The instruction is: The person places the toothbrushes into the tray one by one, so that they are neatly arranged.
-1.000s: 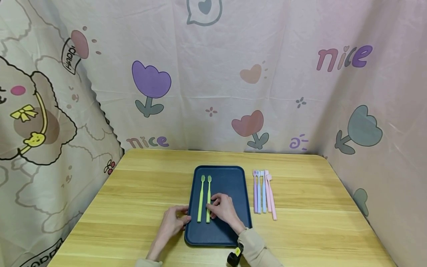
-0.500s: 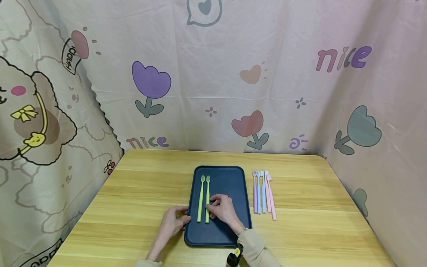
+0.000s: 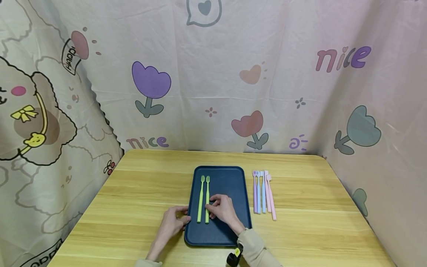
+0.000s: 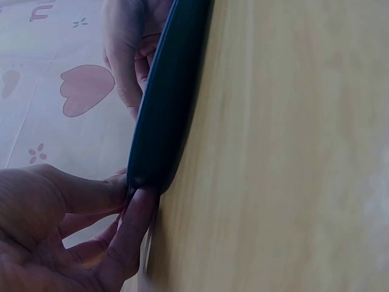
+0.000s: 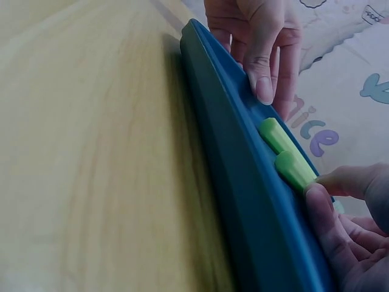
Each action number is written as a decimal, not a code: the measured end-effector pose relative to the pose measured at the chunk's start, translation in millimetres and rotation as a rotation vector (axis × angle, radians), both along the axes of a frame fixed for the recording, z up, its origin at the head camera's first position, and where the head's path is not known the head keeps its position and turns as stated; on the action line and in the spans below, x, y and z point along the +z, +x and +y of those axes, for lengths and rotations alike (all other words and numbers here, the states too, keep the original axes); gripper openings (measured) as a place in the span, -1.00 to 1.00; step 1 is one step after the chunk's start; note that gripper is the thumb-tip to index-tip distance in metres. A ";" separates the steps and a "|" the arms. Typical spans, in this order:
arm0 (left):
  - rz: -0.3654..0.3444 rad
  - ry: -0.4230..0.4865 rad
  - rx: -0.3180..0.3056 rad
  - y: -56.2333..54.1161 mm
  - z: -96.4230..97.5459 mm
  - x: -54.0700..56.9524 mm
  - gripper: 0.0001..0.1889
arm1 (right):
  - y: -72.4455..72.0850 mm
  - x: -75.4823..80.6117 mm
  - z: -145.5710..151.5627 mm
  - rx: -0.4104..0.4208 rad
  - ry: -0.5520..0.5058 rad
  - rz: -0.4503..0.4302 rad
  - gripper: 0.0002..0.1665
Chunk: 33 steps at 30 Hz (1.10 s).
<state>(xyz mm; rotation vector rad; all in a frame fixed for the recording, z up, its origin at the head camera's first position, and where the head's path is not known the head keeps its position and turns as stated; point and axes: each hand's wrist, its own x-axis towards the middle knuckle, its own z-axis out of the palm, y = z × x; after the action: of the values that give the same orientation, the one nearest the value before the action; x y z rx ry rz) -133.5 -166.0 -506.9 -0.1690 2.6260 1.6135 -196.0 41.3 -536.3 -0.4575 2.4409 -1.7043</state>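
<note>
Broadly, the bench carries a dark blue tray, its long side running away from the person. At the tray's left edge, the left hand pinches the rim. The right hand is the nearer to the right green toothbrush, its grip closed on the handle between thumb and finger. That brush lies in the tray, left of the palm, nearly parallel to the left green toothbrush just beside it.
</note>
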 end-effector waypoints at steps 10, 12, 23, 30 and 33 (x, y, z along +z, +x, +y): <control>0.010 0.000 0.002 -0.1 -0.5 -0.9 -0.61 | 0.0 -0.1 0.2 0.006 -0.011 -0.009 -0.62; 0.008 0.002 0.004 0.0 -0.5 -0.9 -0.61 | 0.0 0.2 0.2 0.006 -0.010 -0.010 -0.62; 0.007 -0.002 0.003 0.2 -0.4 -0.9 -0.61 | 0.6 1.9 -0.3 0.007 -0.005 -0.007 -0.62; 0.007 -0.011 0.000 0.4 0.0 -1.4 -0.61 | 0.9 2.1 4.1 0.025 -0.033 0.001 -0.59; 0.005 -0.018 0.001 0.4 0.5 -0.9 -0.60 | 1.8 4.4 13.7 0.020 -0.069 0.011 -0.60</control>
<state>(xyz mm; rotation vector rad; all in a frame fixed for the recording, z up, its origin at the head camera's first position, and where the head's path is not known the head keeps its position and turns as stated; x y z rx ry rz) -133.1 -165.5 -507.8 -0.1665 2.6454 1.5933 -194.2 54.9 -531.9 -0.4988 2.3827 -1.7876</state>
